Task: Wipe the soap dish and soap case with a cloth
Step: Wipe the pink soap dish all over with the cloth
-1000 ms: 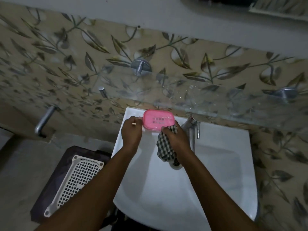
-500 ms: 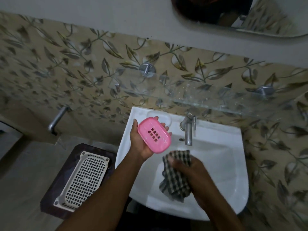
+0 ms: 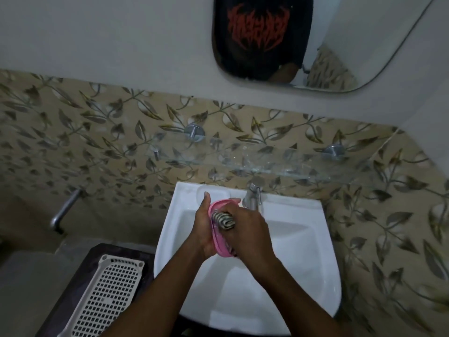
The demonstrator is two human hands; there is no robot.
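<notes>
A white basin (image 3: 303,251) with a steel tap (image 3: 252,194) sits under a glass shelf (image 3: 279,164), a mirror (image 3: 340,45) above.

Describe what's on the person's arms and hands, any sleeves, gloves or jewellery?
Both forearms are bare: no sleeves reach into view, and neither the left hand nor the right hand wears a glove. No watch, bracelet or ring shows. The dim light could hide something small.

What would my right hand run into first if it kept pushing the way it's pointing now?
The right hand presses the checked cloth toward the upper left, so it meets the pink soap case first, backed by the left hand.
</notes>
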